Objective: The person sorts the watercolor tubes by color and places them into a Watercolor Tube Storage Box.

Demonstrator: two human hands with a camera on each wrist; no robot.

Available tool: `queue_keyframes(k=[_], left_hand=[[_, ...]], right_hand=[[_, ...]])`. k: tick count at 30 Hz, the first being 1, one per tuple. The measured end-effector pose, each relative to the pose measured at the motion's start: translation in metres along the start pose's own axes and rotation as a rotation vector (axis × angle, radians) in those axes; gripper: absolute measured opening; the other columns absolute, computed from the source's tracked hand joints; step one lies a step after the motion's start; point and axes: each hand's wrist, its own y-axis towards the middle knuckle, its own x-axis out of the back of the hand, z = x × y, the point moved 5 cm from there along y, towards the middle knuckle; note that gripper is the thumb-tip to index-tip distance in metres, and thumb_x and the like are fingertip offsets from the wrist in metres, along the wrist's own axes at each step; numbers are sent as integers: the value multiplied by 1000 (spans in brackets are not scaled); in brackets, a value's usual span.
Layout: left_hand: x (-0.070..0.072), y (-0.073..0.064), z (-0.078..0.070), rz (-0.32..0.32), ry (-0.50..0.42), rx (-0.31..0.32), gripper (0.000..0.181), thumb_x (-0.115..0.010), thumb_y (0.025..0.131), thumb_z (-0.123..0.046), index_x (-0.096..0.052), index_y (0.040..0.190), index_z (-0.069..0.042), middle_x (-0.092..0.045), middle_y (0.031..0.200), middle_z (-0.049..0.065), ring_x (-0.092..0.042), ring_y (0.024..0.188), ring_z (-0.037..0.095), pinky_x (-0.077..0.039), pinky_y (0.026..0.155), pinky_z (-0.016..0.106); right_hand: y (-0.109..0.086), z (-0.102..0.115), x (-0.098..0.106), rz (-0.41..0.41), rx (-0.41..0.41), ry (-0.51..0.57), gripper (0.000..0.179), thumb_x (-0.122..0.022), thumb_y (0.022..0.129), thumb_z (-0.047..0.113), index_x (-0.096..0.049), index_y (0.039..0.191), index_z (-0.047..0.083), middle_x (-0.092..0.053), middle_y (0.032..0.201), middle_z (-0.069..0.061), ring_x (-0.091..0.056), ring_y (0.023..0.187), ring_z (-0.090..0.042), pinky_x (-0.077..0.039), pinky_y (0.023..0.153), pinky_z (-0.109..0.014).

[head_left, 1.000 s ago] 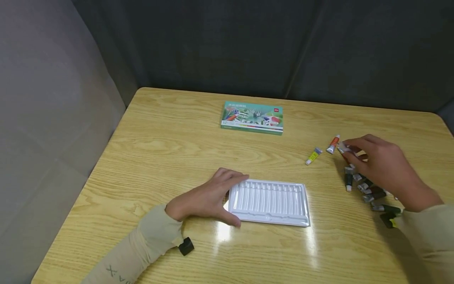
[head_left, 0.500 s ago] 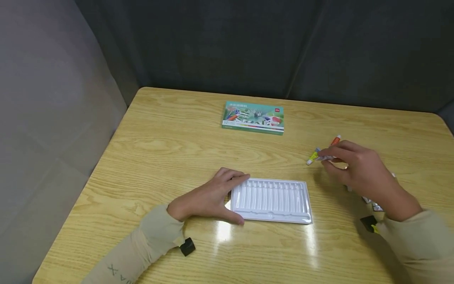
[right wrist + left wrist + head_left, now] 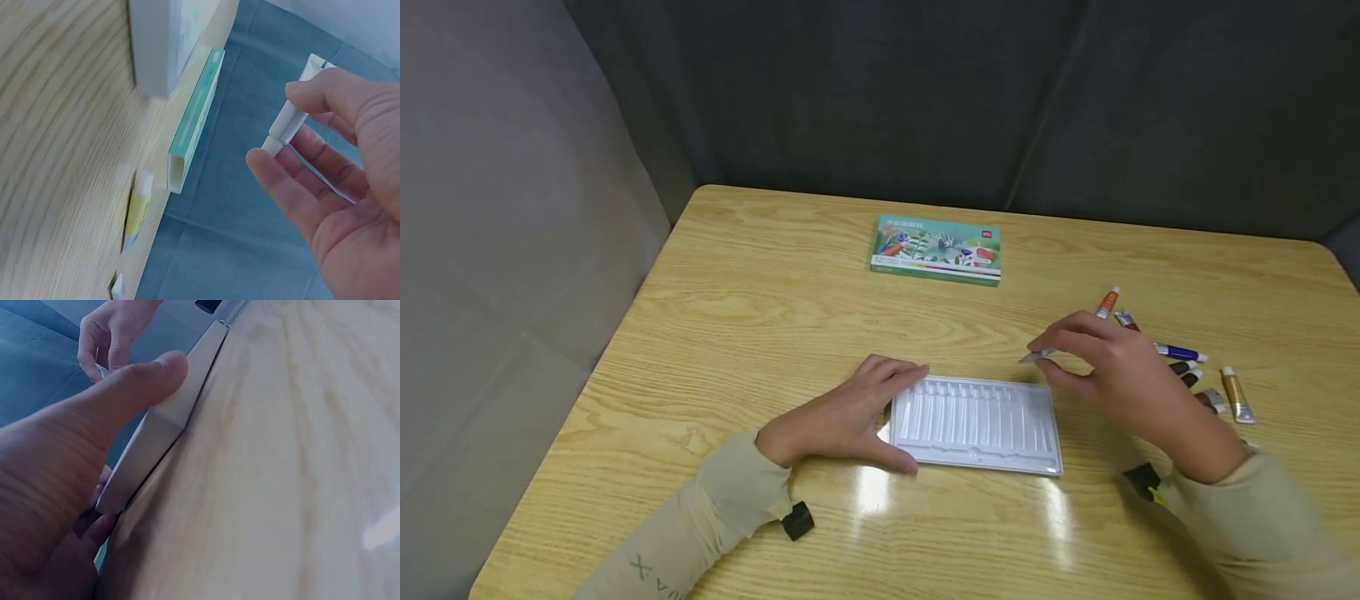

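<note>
A white plastic tray (image 3: 973, 457) with a row of narrow slots lies on the wooden table. My left hand (image 3: 842, 421) holds its left end, thumb on the near side and fingers at the far side. In the left wrist view the thumb (image 3: 144, 381) lies along the tray's side wall (image 3: 169, 412). Above the tray's far right corner, my right hand (image 3: 1105, 362) pinches a small white paint tube (image 3: 290, 115) between thumb and fingers. The tube is tilted, its cap (image 3: 272, 145) pointing down toward the fingertips in the right wrist view.
A green paint box (image 3: 936, 250) lies farther back. Right of the tray are loose tubes: orange (image 3: 1107, 302), blue (image 3: 1182, 352), gold (image 3: 1236, 396) and several others partly under the right arm. A yellow tube (image 3: 137, 203) shows in the right wrist view.
My right hand has moved left from the pile of tubes to the tray's far right corner, carrying the white paint tube. The left hand stays at the tray, which has shifted slightly right.
</note>
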Motion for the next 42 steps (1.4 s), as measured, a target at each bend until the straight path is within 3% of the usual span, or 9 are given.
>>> queue_keyframes(k=[3, 8, 9, 10, 12, 14, 17, 31, 42], left_hand=[[0, 0, 0, -2, -3, 1, 118, -87, 76, -58, -23, 167, -17, -35, 166, 2, -29, 150, 19, -36, 124, 45], [0, 0, 0, -6, -9, 5, 118, -88, 76, -57, -24, 166, -16, -35, 165, 2, -29, 150, 19, -35, 125, 44], [0, 0, 0, -7, -9, 5, 118, -88, 75, -57, -24, 166, -16, -35, 165, 2, -29, 150, 19, -35, 125, 44], [0, 0, 1, -8, -9, 5, 118, -88, 75, -57, -24, 166, -16, -35, 165, 2, -29, 150, 19, -35, 125, 44], [0, 0, 1, -10, -8, 3, 118, -88, 75, -57, -25, 166, -16, -35, 165, 2, -29, 150, 19, -35, 125, 44], [-1, 0, 1, -12, -7, 4, 118, -88, 75, -57, -24, 166, -17, -35, 165, 2, -29, 150, 18, -35, 125, 43], [-1, 0, 2, -19, -5, 5, 118, -88, 75, -58, -25, 166, -17, -35, 165, 2, -29, 151, 18, -36, 125, 43], [-1, 0, 2, -66, 5, 20, 117, -88, 75, -59, -29, 165, -15, -37, 164, 2, -32, 150, 19, -38, 124, 43], [-2, 3, 1, -63, 13, 30, 116, -86, 75, -61, -29, 164, -15, -37, 165, 1, -32, 150, 18, -37, 124, 42]], right_hand=[[3, 5, -3, 34, -10, 10, 49, -50, 104, 52, -78, 91, 14, -75, 94, 0, -73, 82, -18, -57, 65, -28], [5, 8, -9, 65, -22, 30, 52, -47, 103, 55, -78, 92, 15, -74, 96, 0, -73, 87, -18, -59, 72, -27], [5, 8, -10, 64, -17, 30, 59, -37, 103, 57, -78, 92, 15, -74, 96, 0, -73, 87, -18, -59, 72, -27], [5, 9, -10, 60, -11, 36, 54, -43, 103, 54, -78, 92, 15, -74, 96, 0, -73, 87, -19, -59, 71, -28], [5, 12, -12, 54, 1, 43, 30, -67, 99, 42, -78, 92, 15, -74, 96, -1, -73, 86, -19, -59, 69, -32], [6, 14, -13, 55, 2, 39, 12, -86, 86, 21, -78, 92, 16, -74, 97, -1, -73, 86, -19, -60, 68, -34], [8, 19, -15, 58, -6, 31, 38, -95, 62, -2, -78, 91, 16, -74, 97, -1, -73, 86, -18, -61, 68, -35], [14, 40, -31, 107, 17, 95, 35, -94, 66, -2, -78, 91, 16, -71, 100, 1, -69, 94, -16, -64, 75, -36], [20, 56, -45, 129, 47, 138, 29, -92, 71, -1, -79, 92, 13, -70, 103, -2, -67, 97, -16, -63, 76, -33]])
